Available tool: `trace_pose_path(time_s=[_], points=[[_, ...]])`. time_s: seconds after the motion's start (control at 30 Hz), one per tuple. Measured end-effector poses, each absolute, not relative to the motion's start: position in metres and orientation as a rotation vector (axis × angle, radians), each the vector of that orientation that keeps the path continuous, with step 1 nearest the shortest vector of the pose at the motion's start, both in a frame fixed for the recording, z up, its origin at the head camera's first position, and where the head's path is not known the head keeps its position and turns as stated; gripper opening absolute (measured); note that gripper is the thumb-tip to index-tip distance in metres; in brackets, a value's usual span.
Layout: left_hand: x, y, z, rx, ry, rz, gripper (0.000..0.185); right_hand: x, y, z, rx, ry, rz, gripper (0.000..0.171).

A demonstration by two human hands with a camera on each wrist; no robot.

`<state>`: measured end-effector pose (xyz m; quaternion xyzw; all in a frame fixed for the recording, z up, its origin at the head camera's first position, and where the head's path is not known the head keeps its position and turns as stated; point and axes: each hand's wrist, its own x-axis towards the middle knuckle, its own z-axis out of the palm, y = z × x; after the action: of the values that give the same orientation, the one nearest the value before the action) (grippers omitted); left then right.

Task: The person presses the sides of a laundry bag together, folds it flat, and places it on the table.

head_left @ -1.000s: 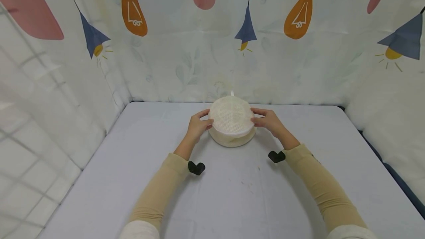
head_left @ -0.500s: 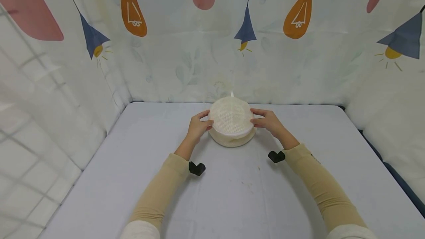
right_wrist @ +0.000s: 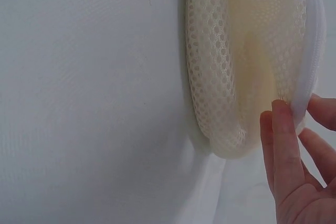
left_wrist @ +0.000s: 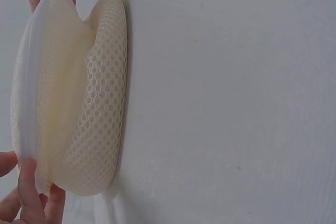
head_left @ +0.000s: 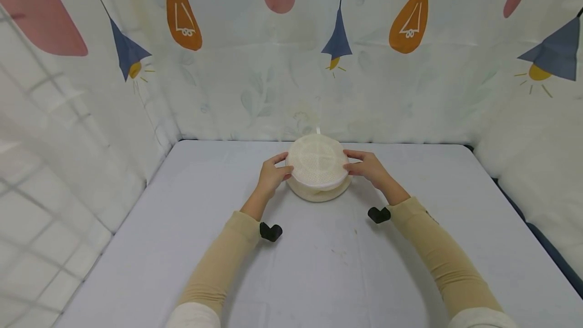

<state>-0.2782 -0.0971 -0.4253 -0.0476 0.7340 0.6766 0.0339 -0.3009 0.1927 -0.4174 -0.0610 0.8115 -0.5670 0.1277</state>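
A round cream mesh pouch (head_left: 317,167) with a white zipper rim sits on the pale blue table (head_left: 319,267) near the back wall. My left hand (head_left: 272,170) pinches its left rim and my right hand (head_left: 364,166) pinches its right rim, so the top panel sits slightly raised above the base. In the left wrist view the mesh pouch (left_wrist: 79,103) shows side-on, with my fingers (left_wrist: 29,192) at the white rim. The right wrist view shows the pouch (right_wrist: 247,61) with my fingers (right_wrist: 281,145) on its zipper edge.
Printed fabric walls (head_left: 291,54) with lamp and bulb patterns enclose the table at the back, left and right. A black wrist camera mount (head_left: 271,231) sits on each forearm. A dark gap (head_left: 546,247) runs along the table's right edge.
Both hands have raised the pouch's top rim very slightly; otherwise they keep the same hold and position.
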Motion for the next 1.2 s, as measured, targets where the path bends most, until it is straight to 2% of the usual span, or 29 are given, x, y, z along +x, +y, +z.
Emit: trace_pose_path(time_s=[1.2], points=[[-0.2789, -0.0969, -0.4334, -0.145, 2.285, 2.07, 0.053, -0.3055, 0.1902, -0.4235, -0.134, 2.358, -1.62, 0.06]])
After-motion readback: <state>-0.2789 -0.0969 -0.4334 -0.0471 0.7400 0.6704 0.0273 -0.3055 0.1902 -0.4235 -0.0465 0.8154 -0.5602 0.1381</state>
